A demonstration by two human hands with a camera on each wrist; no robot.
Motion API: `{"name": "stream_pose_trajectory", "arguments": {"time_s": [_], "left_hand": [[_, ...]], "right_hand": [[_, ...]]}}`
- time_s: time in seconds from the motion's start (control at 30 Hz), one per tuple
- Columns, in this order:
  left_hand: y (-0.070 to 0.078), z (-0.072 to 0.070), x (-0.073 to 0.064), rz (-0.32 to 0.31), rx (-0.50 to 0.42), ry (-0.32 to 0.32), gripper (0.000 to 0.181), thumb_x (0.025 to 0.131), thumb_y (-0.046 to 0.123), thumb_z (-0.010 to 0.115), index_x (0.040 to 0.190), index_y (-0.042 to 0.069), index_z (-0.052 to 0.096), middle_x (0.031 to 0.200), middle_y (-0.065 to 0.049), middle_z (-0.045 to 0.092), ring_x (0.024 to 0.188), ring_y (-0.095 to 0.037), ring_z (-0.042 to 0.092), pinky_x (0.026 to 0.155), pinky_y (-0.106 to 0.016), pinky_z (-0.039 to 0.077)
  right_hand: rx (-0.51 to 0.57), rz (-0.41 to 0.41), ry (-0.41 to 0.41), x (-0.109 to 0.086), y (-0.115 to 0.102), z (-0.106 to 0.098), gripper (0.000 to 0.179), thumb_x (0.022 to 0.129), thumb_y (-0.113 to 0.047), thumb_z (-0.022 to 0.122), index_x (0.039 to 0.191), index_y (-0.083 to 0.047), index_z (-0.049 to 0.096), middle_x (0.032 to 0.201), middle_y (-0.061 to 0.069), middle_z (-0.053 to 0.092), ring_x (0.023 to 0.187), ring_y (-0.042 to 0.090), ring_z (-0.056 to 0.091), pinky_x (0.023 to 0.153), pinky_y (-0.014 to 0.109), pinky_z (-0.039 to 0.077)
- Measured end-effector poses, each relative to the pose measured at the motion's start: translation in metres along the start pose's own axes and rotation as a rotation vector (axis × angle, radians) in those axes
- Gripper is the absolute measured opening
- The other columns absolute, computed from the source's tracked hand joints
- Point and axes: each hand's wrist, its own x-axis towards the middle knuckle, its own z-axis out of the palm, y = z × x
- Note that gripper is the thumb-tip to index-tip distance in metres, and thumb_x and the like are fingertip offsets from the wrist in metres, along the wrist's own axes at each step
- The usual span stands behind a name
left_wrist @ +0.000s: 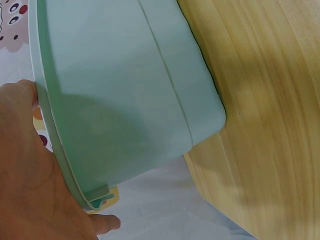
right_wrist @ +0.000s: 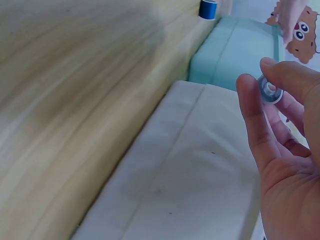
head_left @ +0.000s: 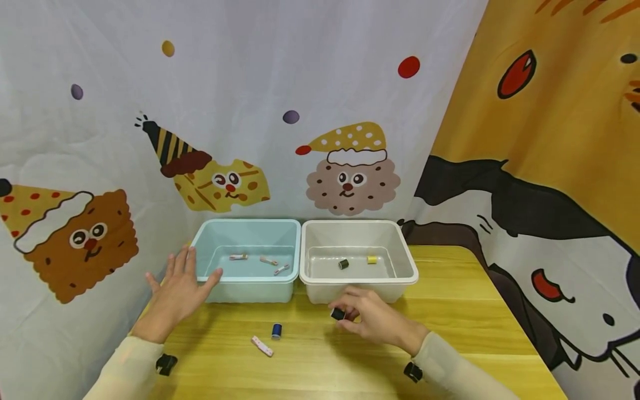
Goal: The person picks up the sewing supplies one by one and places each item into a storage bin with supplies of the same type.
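Observation:
Between thumb and fingers, my right hand pinches a black thread spool just in front of the white bin. The right wrist view shows the end of that spool with its hole. My left hand lies with fingers spread at the near left corner of the light blue bin, touching its rim. A blue thread spool stands on the table, with a pale patterned strip, perhaps a hair clip, lying beside it. Inside the white bin are a dark green spool and a yellow spool.
Three small patterned strips, one of them a pale strip, lie in the light blue bin. Both bins stand side by side on the wooden table, against a cartoon-printed curtain. Another printed cloth hangs along the right side.

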Motion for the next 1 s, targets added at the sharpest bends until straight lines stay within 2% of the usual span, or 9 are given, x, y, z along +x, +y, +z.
{"name": "stream_pose_trajectory", "arguments": {"time_s": [0.13, 0.3, 0.47, 0.6, 0.73, 1.0], "left_hand": [[-0.001, -0.001, -0.001, -0.004, 0.005, 0.000, 0.123, 0.113, 0.087, 0.041, 0.185, -0.006, 0.003, 0.192, -0.037, 0.004, 0.175, -0.069, 0.001, 0.119, -0.106, -0.009], [-0.002, 0.000, -0.001, 0.000, -0.003, -0.003, 0.123, 0.113, 0.086, 0.041, 0.185, -0.006, 0.003, 0.192, -0.037, 0.001, 0.175, -0.070, -0.001, 0.119, -0.106, -0.010], [-0.001, 0.001, 0.000, 0.001, -0.011, -0.006, 0.123, 0.113, 0.086, 0.041, 0.185, -0.005, 0.002, 0.192, -0.037, 0.001, 0.175, -0.070, -0.001, 0.119, -0.105, -0.011], [0.001, 0.000, -0.001, 0.003, -0.016, -0.006, 0.121, 0.114, 0.084, 0.043, 0.185, -0.005, 0.002, 0.192, -0.037, 0.002, 0.175, -0.070, -0.001, 0.120, -0.105, -0.011], [0.002, -0.001, -0.002, 0.005, -0.017, 0.003, 0.119, 0.115, 0.081, 0.046, 0.185, -0.005, 0.004, 0.192, -0.037, 0.003, 0.176, -0.069, 0.000, 0.120, -0.105, -0.009], [0.002, -0.002, -0.003, 0.003, -0.001, 0.001, 0.121, 0.114, 0.084, 0.043, 0.185, -0.004, 0.004, 0.193, -0.036, 0.004, 0.176, -0.069, 0.001, 0.120, -0.105, -0.010]], "right_hand": [[-0.018, -0.043, 0.024, 0.003, -0.004, -0.005, 0.035, 0.102, -0.005, 0.091, 0.136, -0.009, 0.083, 0.123, 0.003, 0.081, 0.097, -0.001, 0.078, 0.083, 0.012, 0.065], [-0.069, -0.100, 0.076, 0.007, -0.009, -0.014, 0.034, 0.100, -0.005, 0.092, 0.133, -0.008, 0.083, 0.117, 0.004, 0.080, 0.094, 0.003, 0.081, 0.082, 0.011, 0.065], [-0.066, -0.102, 0.112, 0.011, -0.012, -0.025, 0.033, 0.101, -0.008, 0.093, 0.133, -0.009, 0.084, 0.117, 0.002, 0.080, 0.093, 0.005, 0.081, 0.082, 0.013, 0.066], [-0.041, -0.107, 0.131, 0.015, -0.011, -0.033, 0.035, 0.100, -0.005, 0.093, 0.134, -0.006, 0.083, 0.119, 0.005, 0.080, 0.093, 0.008, 0.082, 0.081, 0.015, 0.067], [-0.059, -0.128, 0.147, 0.019, -0.009, -0.041, 0.036, 0.099, -0.002, 0.093, 0.133, -0.003, 0.082, 0.119, 0.005, 0.080, 0.093, 0.011, 0.084, 0.082, 0.015, 0.067], [-0.094, -0.145, 0.152, 0.028, -0.005, -0.057, 0.035, 0.101, -0.009, 0.094, 0.134, -0.006, 0.083, 0.119, 0.003, 0.081, 0.092, 0.007, 0.084, 0.081, 0.018, 0.068]]}}
